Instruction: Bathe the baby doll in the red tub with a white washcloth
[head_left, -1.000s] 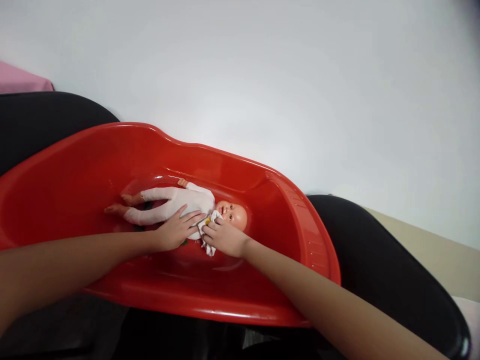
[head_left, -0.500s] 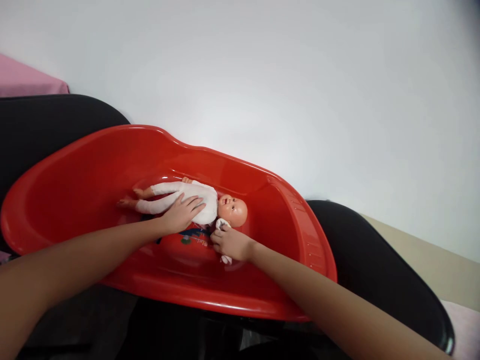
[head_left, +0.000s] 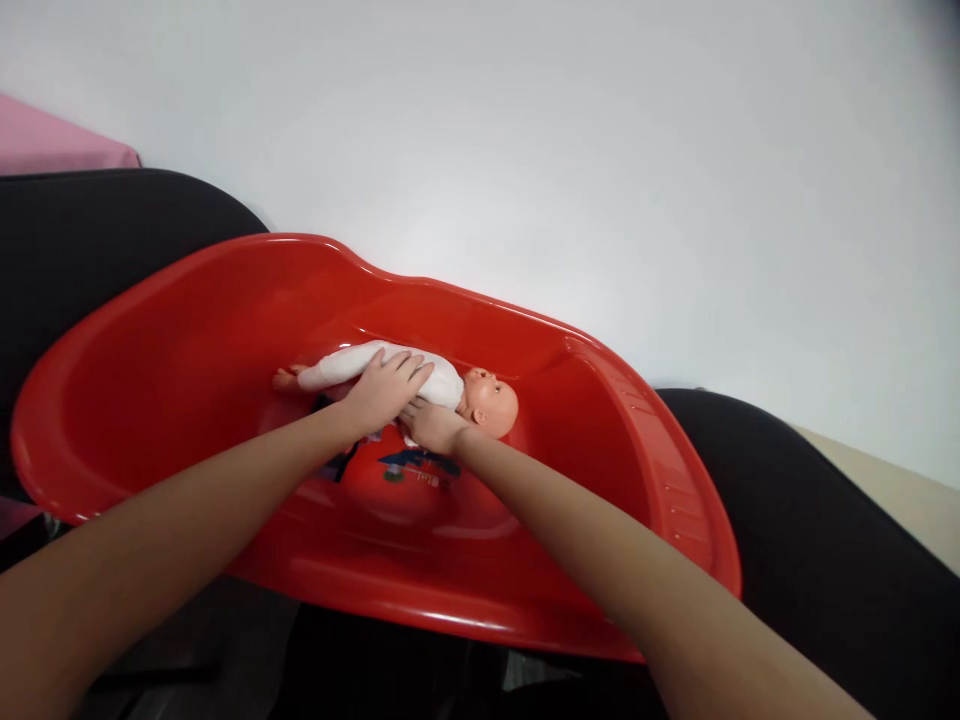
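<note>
A baby doll (head_left: 442, 375) with a white cloth body lies tilted onto its side in a red baby bathtub (head_left: 187, 290), head to the right and feet to the left. Over the doll's middle, my left hand (head_left: 386, 388) grips its torso, fingers curled across the upper side. Just right of it, my right hand (head_left: 433, 425) presses against the doll's back with closed fingers. A scrap of white cloth (head_left: 409, 440) shows beneath that hand; the rest of it is hidden.
The tub rests on black chair-like supports (head_left: 97, 235), one at the left and another (head_left: 780, 480) at the right. Behind stands a pale wall (head_left: 525, 150). Pink fabric (head_left: 60, 140) shows at the far left. A printed picture (head_left: 412, 465) marks the tub floor.
The doll has rolled from its back toward its side, away from me. My right hand has moved with the white cloth from beside the head to the doll's back.
</note>
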